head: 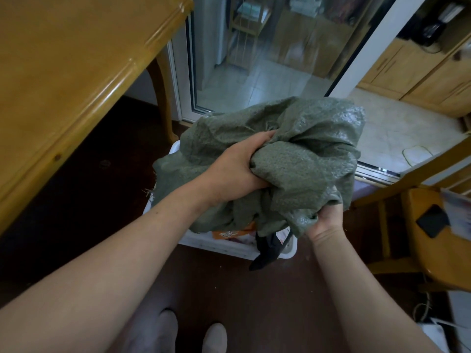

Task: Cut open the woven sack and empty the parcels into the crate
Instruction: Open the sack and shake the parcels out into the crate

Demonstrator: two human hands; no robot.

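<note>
A crumpled green woven sack [300,154] hangs bunched above a white plastic crate [219,245] on the dark floor. My left hand [237,171] clutches a fold at the sack's middle. My right hand [325,222] grips its lower right edge from below. Under the sack, inside the crate, an orange parcel [229,234] and a pale parcel show. A black item [267,250] droops over the crate's near rim. Most of the crate is hidden by the sack.
A wooden table [76,85] fills the left, with its leg near the crate. A glass sliding door [267,59] stands behind. A wooden chair [433,238] holding a black object sits at right. My feet [193,332] are just behind the crate.
</note>
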